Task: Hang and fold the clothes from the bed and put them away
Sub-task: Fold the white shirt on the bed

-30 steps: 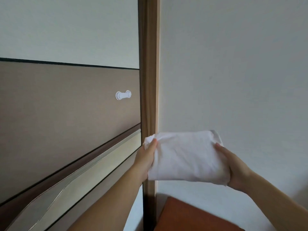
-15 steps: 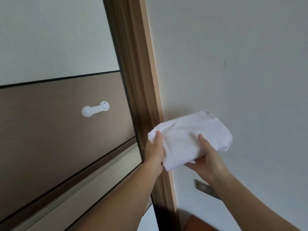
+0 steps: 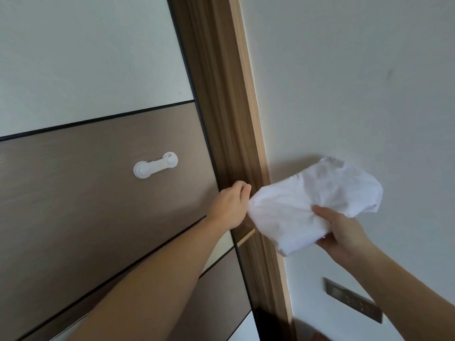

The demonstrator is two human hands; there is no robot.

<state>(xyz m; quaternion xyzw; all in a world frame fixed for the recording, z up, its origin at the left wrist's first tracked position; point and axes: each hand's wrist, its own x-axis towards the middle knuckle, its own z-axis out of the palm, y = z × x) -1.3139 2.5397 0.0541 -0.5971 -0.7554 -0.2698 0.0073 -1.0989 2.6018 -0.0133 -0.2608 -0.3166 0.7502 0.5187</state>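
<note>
Presently: one folded white garment pinched in right hand, beside wall. Left hand, fingers curled on edge of one wardrobe door; one white latch.

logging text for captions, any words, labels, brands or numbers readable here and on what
None can be read.
White child lock on the wardrobe door: no print shows.
Folded white cloth in the right hand: no label shows.
Metal wall plate: small marks, too blurred to read.
</note>
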